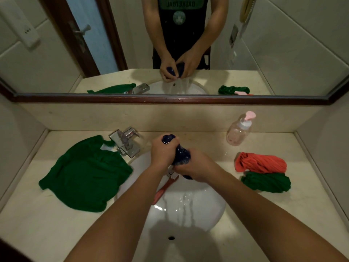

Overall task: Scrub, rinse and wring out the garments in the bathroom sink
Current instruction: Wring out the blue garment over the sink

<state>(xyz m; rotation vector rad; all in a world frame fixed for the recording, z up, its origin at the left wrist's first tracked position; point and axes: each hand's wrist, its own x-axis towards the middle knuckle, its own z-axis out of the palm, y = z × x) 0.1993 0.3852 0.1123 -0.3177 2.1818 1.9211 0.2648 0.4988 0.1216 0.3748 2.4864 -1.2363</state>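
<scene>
Both hands grip a wet blue garment (182,156) above the sink (207,208): the left hand (164,154) is clenched round its upper end, the right hand (198,169) round its lower end. Water streaks the basin beneath. A green shirt (85,173) lies flat on the worktop (283,214) left of the tap (126,140). On the right lie a red bundle (262,163) and a green bundle (268,182), touching.

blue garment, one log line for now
step: wring | left hand grips blue garment | right hand grips it | over sink | water falling
</scene>
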